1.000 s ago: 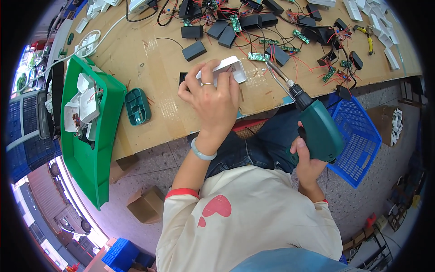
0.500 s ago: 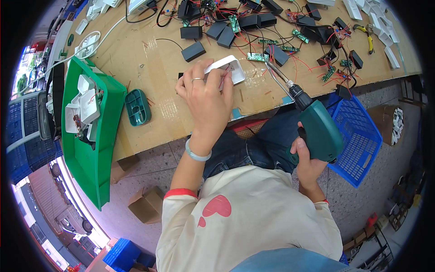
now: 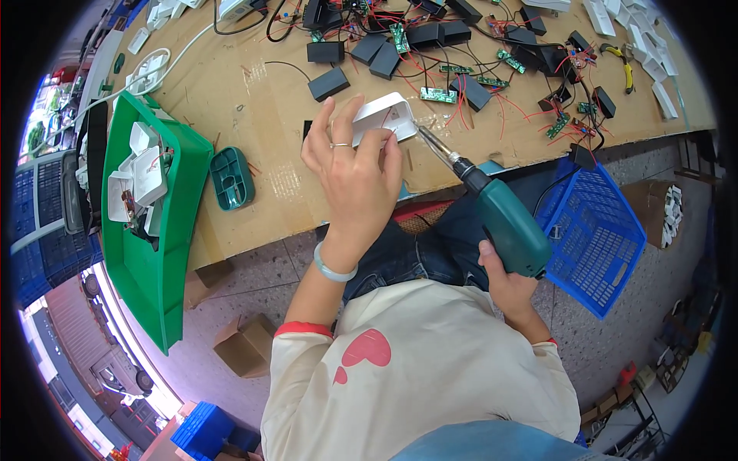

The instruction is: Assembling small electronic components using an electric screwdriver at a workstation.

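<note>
White casing (image 3: pixel 401 123) lies partly behind the left hand (image 3: pixel 354 173), pinching something indistinct; the right hand (image 3: pixel 509 286) grips a soldering gun (image 3: pixel 513 228).

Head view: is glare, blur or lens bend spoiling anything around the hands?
Head view, overall: the fisheye bows the front edge of the table, and the corners go black; head view, lower left: the daylit opening looks washed out; head view, centre: the green soldering tool looks fairly clear, but the left hand hides part of the white housing.

Your left hand (image 3: pixel 355 175) arches palm-down over the desk (image 3: pixel 277 154), pinching; your right hand (image 3: pixel 509 289) grips, short of its near edge.
</note>
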The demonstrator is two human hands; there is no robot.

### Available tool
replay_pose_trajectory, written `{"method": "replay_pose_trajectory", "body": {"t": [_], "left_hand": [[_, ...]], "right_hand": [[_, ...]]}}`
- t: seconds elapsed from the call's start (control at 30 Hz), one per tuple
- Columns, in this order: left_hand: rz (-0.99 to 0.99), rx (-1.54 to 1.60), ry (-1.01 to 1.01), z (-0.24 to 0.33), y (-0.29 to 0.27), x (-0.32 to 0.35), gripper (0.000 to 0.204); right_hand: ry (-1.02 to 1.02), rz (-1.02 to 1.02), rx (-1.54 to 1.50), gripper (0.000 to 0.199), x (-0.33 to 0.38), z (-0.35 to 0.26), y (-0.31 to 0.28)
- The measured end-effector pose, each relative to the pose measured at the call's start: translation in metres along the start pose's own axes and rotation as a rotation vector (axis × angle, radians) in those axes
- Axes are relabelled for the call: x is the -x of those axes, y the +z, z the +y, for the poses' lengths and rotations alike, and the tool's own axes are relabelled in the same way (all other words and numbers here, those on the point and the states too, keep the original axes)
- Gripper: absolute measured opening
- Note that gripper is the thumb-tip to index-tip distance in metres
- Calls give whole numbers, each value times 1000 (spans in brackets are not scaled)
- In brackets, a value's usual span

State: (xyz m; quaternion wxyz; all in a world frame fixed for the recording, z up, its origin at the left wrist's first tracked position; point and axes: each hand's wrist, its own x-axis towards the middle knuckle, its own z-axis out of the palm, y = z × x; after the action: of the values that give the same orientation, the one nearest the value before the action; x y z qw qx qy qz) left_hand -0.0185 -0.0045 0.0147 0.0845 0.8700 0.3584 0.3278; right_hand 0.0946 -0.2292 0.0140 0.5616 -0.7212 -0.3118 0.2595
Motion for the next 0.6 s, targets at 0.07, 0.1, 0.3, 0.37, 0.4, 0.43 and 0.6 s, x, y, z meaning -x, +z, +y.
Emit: {"method": "replay_pose_trajectory", "body": {"t": [0.07, 0.1, 0.3, 0.37, 0.4, 0.43, 0.6], "left_hand": [[0, 8, 17, 2, -2, 1, 7], [-10, 1, 20, 2, -3, 3, 7], [39, -10, 13, -5, 3, 6, 6], [59, -18, 9, -2, 2, 1, 7], [88, -35, 21, 1, 1, -2, 8], [117, -52, 32, 4, 1, -3, 9], [171, -62, -17, 5, -3, 5, 17]], "right_hand": [[38, -21, -8, 27, -1, -2, 1], [37, -22, -8, 27, -1, -2, 1], [79, -4, -49, 27, -2, -3, 3], [9, -15, -9, 27, -3, -3, 4], [7, -19, -10, 27, -4, -2, 4], [12, -16, -4, 27, -4, -2, 4], [27, 11, -24, 26, -3, 0, 3]]}}
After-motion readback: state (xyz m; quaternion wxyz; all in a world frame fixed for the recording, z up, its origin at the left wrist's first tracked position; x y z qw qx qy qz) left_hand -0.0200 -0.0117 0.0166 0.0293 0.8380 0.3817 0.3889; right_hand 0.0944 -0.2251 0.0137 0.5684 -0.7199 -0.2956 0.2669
